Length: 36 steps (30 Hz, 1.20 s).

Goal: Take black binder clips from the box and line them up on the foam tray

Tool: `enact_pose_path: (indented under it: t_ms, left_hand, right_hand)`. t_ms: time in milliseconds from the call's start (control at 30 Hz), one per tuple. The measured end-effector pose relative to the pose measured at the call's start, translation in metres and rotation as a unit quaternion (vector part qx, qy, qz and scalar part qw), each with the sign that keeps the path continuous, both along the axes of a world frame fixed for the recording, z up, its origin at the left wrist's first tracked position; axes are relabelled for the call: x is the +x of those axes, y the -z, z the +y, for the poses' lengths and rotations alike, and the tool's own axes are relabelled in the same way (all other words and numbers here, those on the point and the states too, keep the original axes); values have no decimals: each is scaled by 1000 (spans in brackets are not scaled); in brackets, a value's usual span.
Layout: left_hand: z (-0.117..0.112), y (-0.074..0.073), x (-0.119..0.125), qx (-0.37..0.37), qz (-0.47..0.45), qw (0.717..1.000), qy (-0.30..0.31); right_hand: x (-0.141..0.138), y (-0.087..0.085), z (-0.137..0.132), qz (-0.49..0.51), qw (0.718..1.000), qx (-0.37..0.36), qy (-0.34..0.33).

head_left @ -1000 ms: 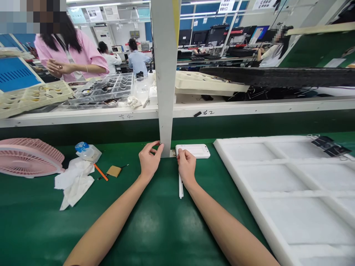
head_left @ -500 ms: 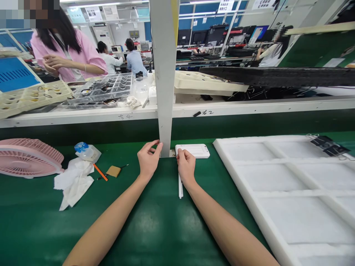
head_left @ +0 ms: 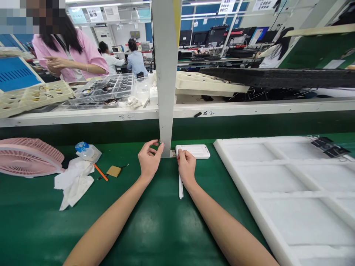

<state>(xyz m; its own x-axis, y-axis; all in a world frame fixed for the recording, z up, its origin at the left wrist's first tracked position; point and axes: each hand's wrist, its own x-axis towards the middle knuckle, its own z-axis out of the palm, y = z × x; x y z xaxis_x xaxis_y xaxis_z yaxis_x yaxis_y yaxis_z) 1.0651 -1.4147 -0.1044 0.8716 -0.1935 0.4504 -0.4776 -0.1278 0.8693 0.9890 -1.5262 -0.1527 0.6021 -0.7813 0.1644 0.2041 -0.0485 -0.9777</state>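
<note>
Left hand (head_left: pixel 149 157) by the post's foot, thumb and fingertip in a narrow, near-touching pinch; tiny bit (head_left: pixel 161 142) at the tips, too small to ID, can't tell if it's gripped. Across the post (head_left: pixel 165 92), right hand (head_left: pixel 186 166), fingers bunched over the L end of a white case (head_left: pixel 201 150), which lies flat just right of the bracket (head_left: pixel 173 153). White stick (head_left: pixel 181 189) pokes out from under that hand, toward the wearer; can't tell whether it's held. Fingertip grip's prob. b/c the parts are small; case prob. sits close for easy reach.

Now the rest, L to R: pink fan (head_left: pixel 30 159), well apart from the hands. Crumpled tissue (head_left: pixel 74 177), blue-capped bottle (head_left: pixel 82 147) just behind it. Orange stick (head_left: pixel 101 172) next to a brown sponge (head_left: pixel 114 171). Post stands btwn the hands, prob. the main obstacle. White ledge (head_left: pixel 124 115) runs across behind, may limit fwd reach. Far R, foam tray (head_left: pixel 231 177) w/ dividers, black pieces (head_left: pixel 330 146) at its back edge; could crowd the R elbow.
</note>
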Motion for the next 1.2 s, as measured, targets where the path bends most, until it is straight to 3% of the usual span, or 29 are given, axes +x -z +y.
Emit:
enact_pose_path:
  t_ms: [133,533,867,1200]
  left_hand:
    - [-1,6,-1,4,-12,1000,-1]
    - [0,-1,1,7,-21,1000,4]
    - [4,-21,3,28,-25,999,12]
    - [2,-8,6,14,-58,998,4]
  right_hand:
    - [0,1,-1,-3,1000,6,-3]
    - [1,1,-1,-2,1000,2,-4]
    - [0,0,0,7,1000,-2,-4]
    - [0,0,0,5,1000,-7,-2]
